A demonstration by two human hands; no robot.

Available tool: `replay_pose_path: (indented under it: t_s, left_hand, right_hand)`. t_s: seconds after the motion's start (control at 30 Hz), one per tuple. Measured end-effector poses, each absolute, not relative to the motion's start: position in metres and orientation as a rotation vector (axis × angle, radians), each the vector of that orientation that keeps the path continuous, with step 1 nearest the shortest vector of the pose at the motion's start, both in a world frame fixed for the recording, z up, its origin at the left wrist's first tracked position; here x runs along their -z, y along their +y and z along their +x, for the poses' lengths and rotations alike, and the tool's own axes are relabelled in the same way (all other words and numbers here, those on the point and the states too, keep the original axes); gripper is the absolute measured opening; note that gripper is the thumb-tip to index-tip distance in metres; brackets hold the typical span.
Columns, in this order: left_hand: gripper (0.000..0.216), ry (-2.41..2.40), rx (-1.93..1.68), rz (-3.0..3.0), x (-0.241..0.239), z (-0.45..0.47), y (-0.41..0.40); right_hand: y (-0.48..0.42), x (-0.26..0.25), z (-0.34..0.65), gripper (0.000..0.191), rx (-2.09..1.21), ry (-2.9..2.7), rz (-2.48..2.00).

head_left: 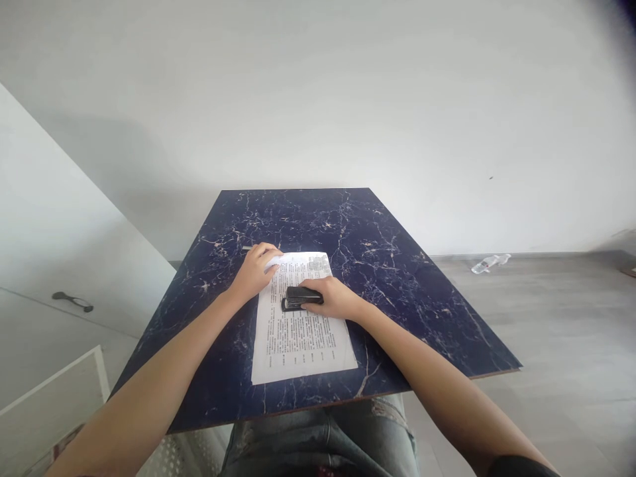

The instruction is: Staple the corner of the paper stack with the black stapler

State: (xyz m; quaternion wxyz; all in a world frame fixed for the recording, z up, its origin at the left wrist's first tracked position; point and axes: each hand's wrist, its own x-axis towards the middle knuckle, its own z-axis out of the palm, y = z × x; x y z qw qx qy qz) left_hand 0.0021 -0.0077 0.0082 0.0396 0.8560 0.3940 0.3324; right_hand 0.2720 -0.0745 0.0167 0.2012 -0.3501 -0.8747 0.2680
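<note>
Blue table [293,222] is carrying printed paper [305,334] near its front edge, under two busy hands.
Right hand [332,296] is gripping a black stapler [299,296] over the paper's middle; left hand [257,268] is pinching the far left corner. Small pale strip [246,248] is lying just beside it. Beyond, white wall [318,93] is standing; rightward, clear plastic item [489,264] is lying on grey floor [536,318].

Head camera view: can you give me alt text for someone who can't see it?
Right hand holding a black stapler over printed paper on a dark-blue marble-patterned table; left hand at the paper's far left corner.
</note>
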Motion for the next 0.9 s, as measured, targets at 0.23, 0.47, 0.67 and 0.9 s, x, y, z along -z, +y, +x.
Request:
replay_pose_path:
  t_s: [0.23, 0.47, 0.67, 0.9]
  left_hand:
    - [0.027, 1.216, -1.015, 2.612, -0.008, 0.002, -0.007]
    - [0.032, 1.219, -0.94, 2.627, -0.002, 0.0, -0.003]
    - [0.031, 1.283, -0.835, 2.573, 0.004, -0.001, 0.0]
    - [0.024, 1.235, -0.984, 2.424, 0.001, 0.0, -0.002]
  right_hand:
    - [-0.074, -0.015, 0.272, 0.022, -0.747, -2.439, -0.979]
    - [-0.075, -0.015, 0.271, 0.021, -0.755, -2.436, -0.962]
    - [-0.07, -0.019, 0.282, 0.024, -0.686, -2.328, -0.965]
    - [-0.038, -0.031, 0.367, 0.032, -0.374, -1.981, -1.491]
